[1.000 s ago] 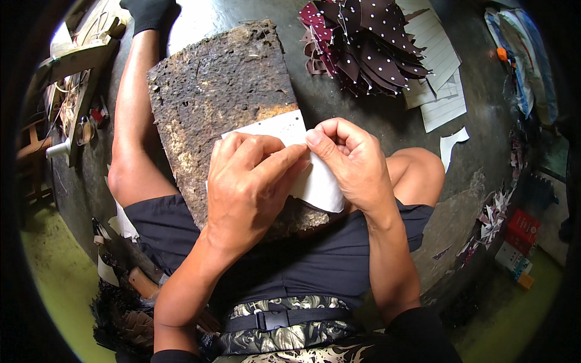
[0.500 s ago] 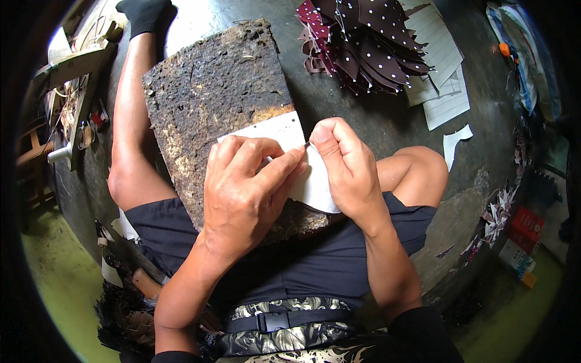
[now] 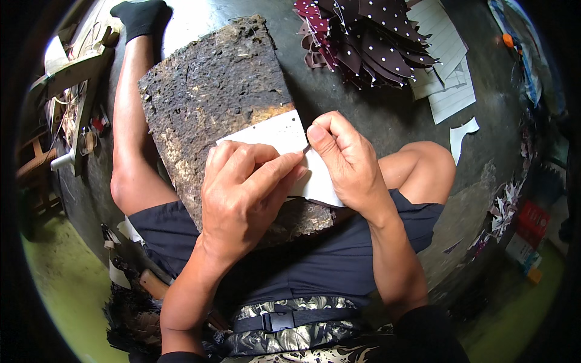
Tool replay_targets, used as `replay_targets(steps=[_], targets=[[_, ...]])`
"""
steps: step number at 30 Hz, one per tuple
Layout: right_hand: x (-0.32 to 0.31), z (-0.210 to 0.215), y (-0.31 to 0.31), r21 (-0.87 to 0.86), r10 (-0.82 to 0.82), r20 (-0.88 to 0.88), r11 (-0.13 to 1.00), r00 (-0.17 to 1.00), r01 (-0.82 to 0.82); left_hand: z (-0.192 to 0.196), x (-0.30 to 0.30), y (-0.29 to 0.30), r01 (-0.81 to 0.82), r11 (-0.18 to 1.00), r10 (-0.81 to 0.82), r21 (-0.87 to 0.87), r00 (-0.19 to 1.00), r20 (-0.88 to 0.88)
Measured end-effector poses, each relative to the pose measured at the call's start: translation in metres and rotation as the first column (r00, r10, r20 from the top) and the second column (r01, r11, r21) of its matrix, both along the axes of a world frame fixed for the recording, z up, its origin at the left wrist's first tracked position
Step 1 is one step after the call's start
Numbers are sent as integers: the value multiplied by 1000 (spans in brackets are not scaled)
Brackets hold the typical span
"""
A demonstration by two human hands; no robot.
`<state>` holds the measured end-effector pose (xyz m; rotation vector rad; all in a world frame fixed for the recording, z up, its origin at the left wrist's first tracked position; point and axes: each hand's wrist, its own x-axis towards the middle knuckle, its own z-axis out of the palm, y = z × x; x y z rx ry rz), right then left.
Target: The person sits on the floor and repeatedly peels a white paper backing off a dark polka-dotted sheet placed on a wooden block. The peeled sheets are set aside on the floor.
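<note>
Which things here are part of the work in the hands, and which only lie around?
In use:
left hand
right hand
white card
rough dark board

Lying about:
dotted fabric pieces
lined papers
black sock

- The upper half of the rough dark board [image 3: 212, 85] lies bare, open to a hand from above.
- A heap of dotted maroon fabric pieces [image 3: 369, 39] blocks the floor beyond the board's right corner.
- Grey floor [image 3: 375, 115] between that heap and the right knee [image 3: 426, 166] is open.
- The left leg [image 3: 130, 121] closes the board's left side.
- White paper sheets [image 3: 451, 91] lie right of the heap.
</note>
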<state>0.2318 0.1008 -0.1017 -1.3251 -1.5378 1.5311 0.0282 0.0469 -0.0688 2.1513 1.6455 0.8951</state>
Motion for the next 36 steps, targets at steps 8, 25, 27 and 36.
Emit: replay_targets(steps=[8,25,27,36], targets=[[2,-13,4,57,-21,24,998,999,20,1,2,2,16,1000,-16,8,1000,-13],[13,-41,17,48,-35,115,998,993,30,0,-1,1,42,999,-42,-2,999,-16],[13,-44,19,67,-40,133,997,990,31,0,0,1,41,999,-41,-1,999,-15],[18,-58,26,94,-65,259,995,964,42,1,0,1,49,999,-49,-9,999,-3]])
